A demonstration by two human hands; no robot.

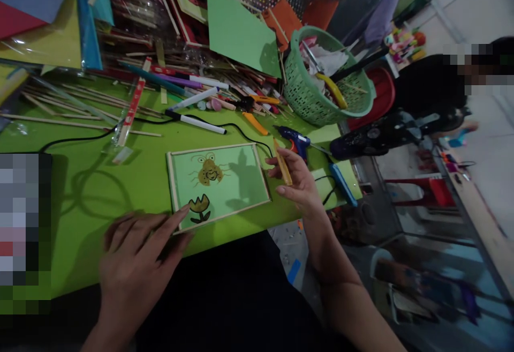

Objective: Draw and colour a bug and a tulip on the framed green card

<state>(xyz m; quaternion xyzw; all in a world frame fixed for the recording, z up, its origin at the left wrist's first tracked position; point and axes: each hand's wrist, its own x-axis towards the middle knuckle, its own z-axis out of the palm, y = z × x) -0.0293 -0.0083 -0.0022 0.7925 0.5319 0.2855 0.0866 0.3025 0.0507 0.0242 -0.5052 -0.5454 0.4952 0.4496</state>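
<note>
A green card picture framed with thin wooden sticks lies on the table before me. It bears a brown bug drawing and a black-outlined tulip. My left hand rests at the picture's lower left corner, fingers stretched out and holding nothing, the index fingertip at the tulip. Just off the picture's right edge, my right hand grips a slim orange tube with a pointed tip, tip up; its exact kind is unclear. The shadow of that hand falls on the card.
Behind the picture lie markers, orange-handled pliers and many loose sticks. A blue glue gun and a blue-handled tool are at right. A green basket stands at the back. A cord crosses the green table.
</note>
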